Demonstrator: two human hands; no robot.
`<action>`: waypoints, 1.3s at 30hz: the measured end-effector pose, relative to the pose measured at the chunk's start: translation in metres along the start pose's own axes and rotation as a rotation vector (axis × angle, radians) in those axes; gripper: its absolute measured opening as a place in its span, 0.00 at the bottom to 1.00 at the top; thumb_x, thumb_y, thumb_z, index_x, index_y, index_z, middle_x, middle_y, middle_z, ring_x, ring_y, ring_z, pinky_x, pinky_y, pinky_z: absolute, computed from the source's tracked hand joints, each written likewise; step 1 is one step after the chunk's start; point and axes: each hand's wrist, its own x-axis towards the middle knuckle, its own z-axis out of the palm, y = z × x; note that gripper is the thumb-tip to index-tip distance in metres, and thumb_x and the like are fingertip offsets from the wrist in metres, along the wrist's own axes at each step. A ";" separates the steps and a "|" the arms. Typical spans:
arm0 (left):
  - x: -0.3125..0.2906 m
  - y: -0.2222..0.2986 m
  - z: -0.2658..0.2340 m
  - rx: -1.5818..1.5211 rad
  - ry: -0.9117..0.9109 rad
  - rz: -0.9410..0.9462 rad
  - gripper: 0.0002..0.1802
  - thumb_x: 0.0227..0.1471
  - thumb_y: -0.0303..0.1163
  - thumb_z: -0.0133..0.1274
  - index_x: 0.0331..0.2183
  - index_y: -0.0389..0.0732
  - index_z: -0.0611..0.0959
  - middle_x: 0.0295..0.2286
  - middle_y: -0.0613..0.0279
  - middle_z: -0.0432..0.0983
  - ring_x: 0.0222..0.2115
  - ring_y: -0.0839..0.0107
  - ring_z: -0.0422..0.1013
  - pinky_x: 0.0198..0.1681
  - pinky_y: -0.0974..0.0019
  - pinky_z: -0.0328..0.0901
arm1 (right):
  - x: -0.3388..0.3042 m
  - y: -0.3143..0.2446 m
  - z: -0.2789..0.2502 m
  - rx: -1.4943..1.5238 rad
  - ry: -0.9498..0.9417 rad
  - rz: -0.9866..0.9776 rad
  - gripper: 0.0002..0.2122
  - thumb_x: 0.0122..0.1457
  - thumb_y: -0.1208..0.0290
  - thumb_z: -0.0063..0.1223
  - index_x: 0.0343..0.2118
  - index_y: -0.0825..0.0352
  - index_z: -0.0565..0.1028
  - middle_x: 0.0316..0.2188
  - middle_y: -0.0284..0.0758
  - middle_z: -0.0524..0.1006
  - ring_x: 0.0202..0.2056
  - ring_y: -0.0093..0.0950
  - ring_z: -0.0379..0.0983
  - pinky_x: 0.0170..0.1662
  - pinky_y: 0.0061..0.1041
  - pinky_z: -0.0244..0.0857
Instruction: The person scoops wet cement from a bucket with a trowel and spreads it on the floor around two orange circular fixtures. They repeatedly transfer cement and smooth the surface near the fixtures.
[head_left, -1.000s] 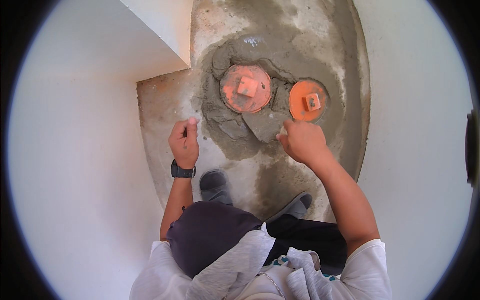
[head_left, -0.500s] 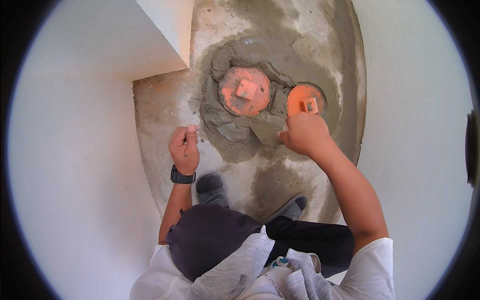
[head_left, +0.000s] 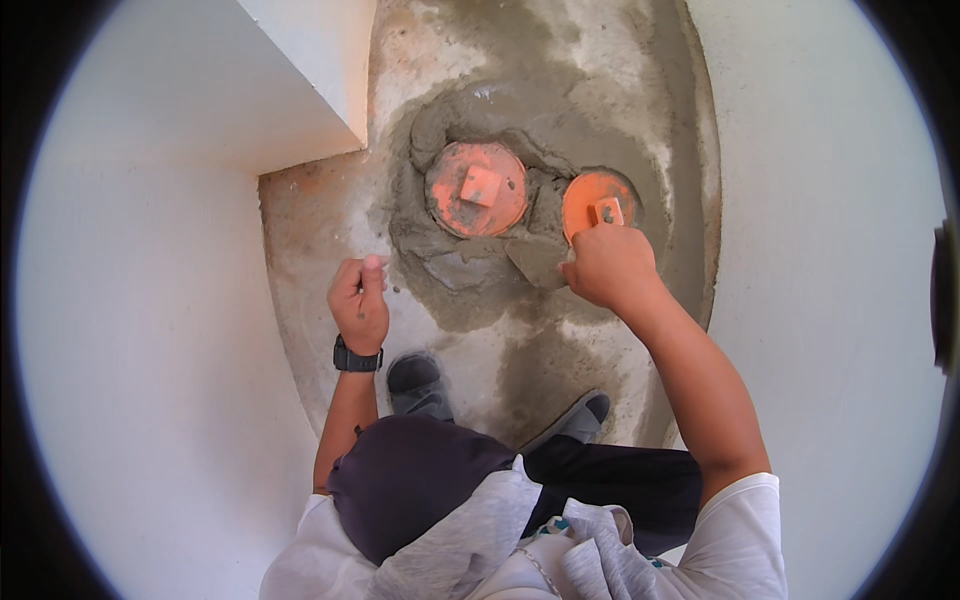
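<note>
My right hand (head_left: 612,265) is closed round a trowel, its handle hidden in the fist. The trowel's pointed, mortar-coated blade (head_left: 537,262) lies against the wet grey mortar (head_left: 465,275), left of the fist. Just beyond this hand sits an orange round cap (head_left: 585,200) with a raised square knob, partly covered by my knuckles. A second, larger orange cap (head_left: 478,210), smeared with mortar, is set in the mortar to its left. Over the bare floor at the left, my left hand (head_left: 358,298) is closed with the thumb on top, and nothing shows in it.
White walls (head_left: 150,320) (head_left: 820,250) stand close on both sides, and a white ledge corner (head_left: 320,110) juts in at the upper left. My sandalled feet (head_left: 415,380) (head_left: 580,415) stand on the stained concrete floor (head_left: 470,350). Mortar also runs along the right wall.
The whole view has shifted a little. Relative to the caps, my right hand and the trowel have moved slightly right. My left hand has stayed closed in nearly the same place.
</note>
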 end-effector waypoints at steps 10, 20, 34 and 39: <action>0.000 -0.002 0.003 -0.030 -0.003 0.006 0.18 0.67 0.37 0.51 0.31 0.32 0.84 0.23 0.65 0.71 0.22 0.78 0.66 0.27 0.72 0.61 | 0.014 -0.014 0.000 0.021 0.033 -0.045 0.16 0.55 0.54 0.61 0.32 0.65 0.83 0.26 0.39 0.82 0.33 0.39 0.81 0.40 0.39 0.75; 0.001 -0.002 0.007 -0.039 -0.013 0.000 0.19 0.67 0.37 0.51 0.31 0.32 0.84 0.23 0.64 0.72 0.22 0.78 0.66 0.27 0.72 0.60 | 0.016 -0.001 -0.003 -0.070 0.077 0.068 0.17 0.54 0.54 0.62 0.32 0.66 0.83 0.33 0.42 0.82 0.34 0.37 0.82 0.36 0.36 0.75; -0.003 -0.011 0.009 0.002 -0.066 -0.030 0.16 0.66 0.35 0.53 0.32 0.33 0.85 0.21 0.65 0.71 0.22 0.77 0.65 0.28 0.71 0.60 | 0.016 0.001 -0.004 -0.008 0.066 0.119 0.17 0.54 0.54 0.60 0.30 0.66 0.83 0.29 0.40 0.82 0.33 0.38 0.82 0.36 0.37 0.75; -0.006 -0.015 0.008 -0.027 -0.070 -0.070 0.15 0.65 0.35 0.53 0.31 0.34 0.85 0.21 0.64 0.70 0.22 0.76 0.65 0.28 0.70 0.60 | 0.006 0.006 -0.015 -0.031 -0.040 0.152 0.17 0.54 0.55 0.61 0.30 0.67 0.82 0.28 0.41 0.82 0.32 0.40 0.81 0.37 0.37 0.75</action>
